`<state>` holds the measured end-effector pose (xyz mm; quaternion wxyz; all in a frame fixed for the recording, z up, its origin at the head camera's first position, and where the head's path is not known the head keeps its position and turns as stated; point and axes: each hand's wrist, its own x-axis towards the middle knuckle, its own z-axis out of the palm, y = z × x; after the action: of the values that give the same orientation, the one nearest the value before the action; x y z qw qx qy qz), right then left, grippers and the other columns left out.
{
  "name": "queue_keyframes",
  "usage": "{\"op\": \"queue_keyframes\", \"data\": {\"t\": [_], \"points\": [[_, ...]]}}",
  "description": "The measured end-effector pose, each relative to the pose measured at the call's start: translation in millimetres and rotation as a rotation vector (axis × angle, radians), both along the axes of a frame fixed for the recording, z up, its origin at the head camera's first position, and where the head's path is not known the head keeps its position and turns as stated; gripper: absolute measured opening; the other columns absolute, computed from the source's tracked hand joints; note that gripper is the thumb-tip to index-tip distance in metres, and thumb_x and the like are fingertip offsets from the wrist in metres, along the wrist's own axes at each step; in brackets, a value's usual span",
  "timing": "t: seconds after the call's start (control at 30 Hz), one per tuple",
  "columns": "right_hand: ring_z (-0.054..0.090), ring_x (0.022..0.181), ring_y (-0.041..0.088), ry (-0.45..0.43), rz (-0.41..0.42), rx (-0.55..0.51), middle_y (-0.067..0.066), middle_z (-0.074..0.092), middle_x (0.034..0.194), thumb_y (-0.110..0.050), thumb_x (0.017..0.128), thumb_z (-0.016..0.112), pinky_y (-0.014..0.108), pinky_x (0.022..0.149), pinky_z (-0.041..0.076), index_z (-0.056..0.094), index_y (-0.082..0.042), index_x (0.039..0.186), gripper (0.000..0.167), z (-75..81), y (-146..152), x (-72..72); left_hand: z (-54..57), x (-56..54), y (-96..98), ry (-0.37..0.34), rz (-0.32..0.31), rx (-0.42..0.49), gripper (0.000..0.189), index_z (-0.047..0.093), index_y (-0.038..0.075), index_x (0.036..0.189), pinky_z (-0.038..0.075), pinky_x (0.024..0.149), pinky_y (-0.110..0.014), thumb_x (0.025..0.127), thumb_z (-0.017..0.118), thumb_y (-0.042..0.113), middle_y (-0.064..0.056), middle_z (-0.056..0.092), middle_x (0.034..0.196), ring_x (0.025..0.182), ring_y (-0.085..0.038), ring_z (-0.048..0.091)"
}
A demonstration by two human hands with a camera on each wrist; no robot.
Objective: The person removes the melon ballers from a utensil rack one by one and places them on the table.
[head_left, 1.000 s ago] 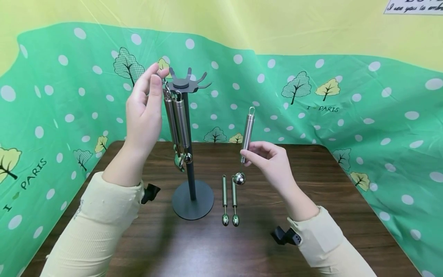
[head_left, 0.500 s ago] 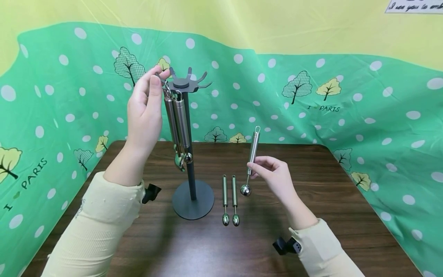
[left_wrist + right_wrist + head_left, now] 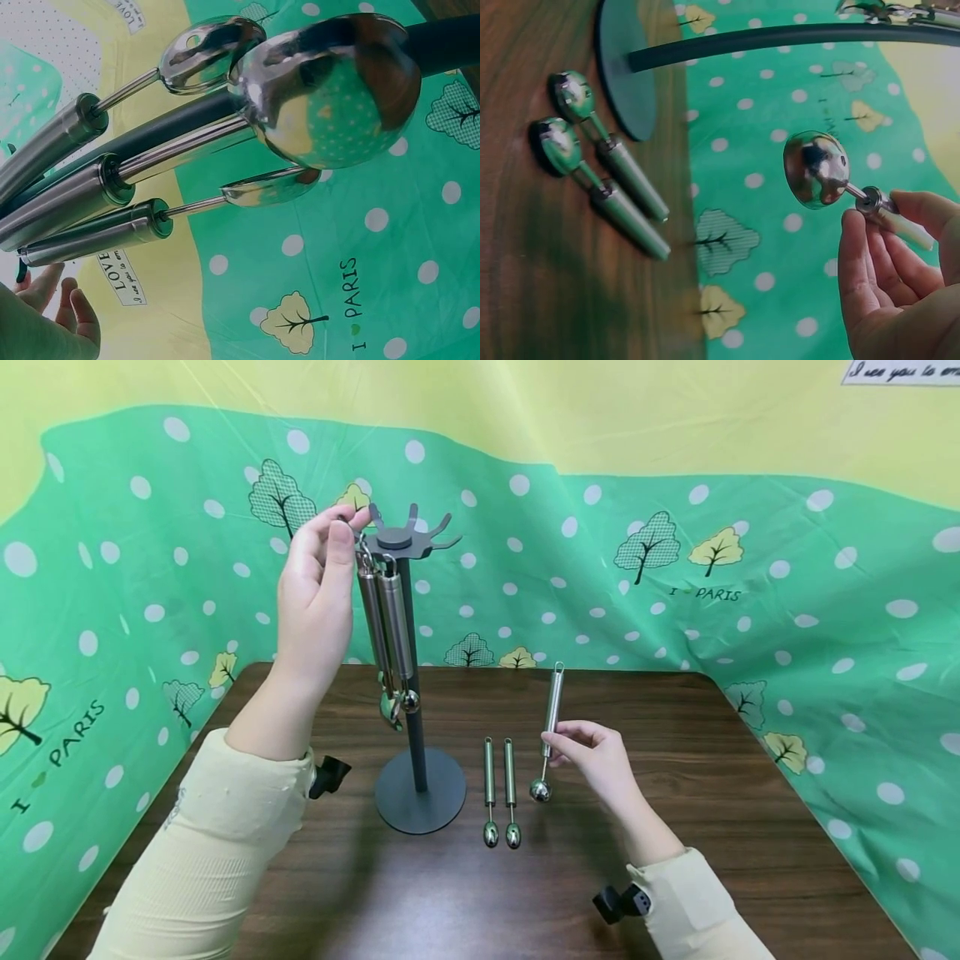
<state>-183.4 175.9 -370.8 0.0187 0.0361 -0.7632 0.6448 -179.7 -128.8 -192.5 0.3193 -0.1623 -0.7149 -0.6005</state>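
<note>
My right hand (image 3: 596, 760) pinches the handle of a steel melon baller (image 3: 553, 702) between thumb and fingers. It is held nearly upright, round scoop (image 3: 817, 171) downward, right of two smaller melon ballers (image 3: 490, 777) lying side by side on the table. My left hand (image 3: 311, 589) is raised at the dark hook rack (image 3: 415, 718), thumb and fingers around one hook's end. Several steel-handled tools (image 3: 396, 618) hang by their loops beside that hand; the left wrist view shows one with a large round scoop (image 3: 330, 94).
The rack's round base (image 3: 420, 810) stands on the dark wood table (image 3: 675, 743), left of the smaller melon ballers. Behind the table hangs a green and yellow printed cloth (image 3: 570, 543). Other rack hooks (image 3: 442, 531) point right and back without tools.
My right hand has lowered the melon baller toward the table and moved it slightly right, away from the two lying ones. The left hand stays at the rack.
</note>
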Motion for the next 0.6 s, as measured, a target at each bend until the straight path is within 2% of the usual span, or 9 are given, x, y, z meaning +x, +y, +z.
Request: {"op": "queue_keyframes", "data": {"t": [0.23,0.6], "points": [[0.066,0.062,0.008,-0.055,0.011,-0.044,-0.008,0.068,0.072,0.0,0.09,0.067,0.03,0.066,0.059,0.059,0.02,0.11,0.03,-15.3,0,0.6,2.1,2.4,1.0,-0.026,-0.015,0.011,0.041,0.043,0.001,0.14,0.03,0.116,-0.024,0.108,0.038,0.025,-0.008,0.055,0.145,0.141,-0.009,0.042],[0.065,0.065,0.009,-0.127,0.028,-0.019,-0.003,0.068,0.074,-0.001,0.09,0.067,0.032,0.067,0.06,0.06,0.019,0.111,0.03,-39.0,2,0.4,1.4,0.5,1.5,-0.009,-0.013,0.011,0.039,0.045,0.001,0.139,0.03,0.116,-0.023,0.108,0.039,0.024,-0.008,0.056,0.144,0.141,-0.008,0.042]]}}
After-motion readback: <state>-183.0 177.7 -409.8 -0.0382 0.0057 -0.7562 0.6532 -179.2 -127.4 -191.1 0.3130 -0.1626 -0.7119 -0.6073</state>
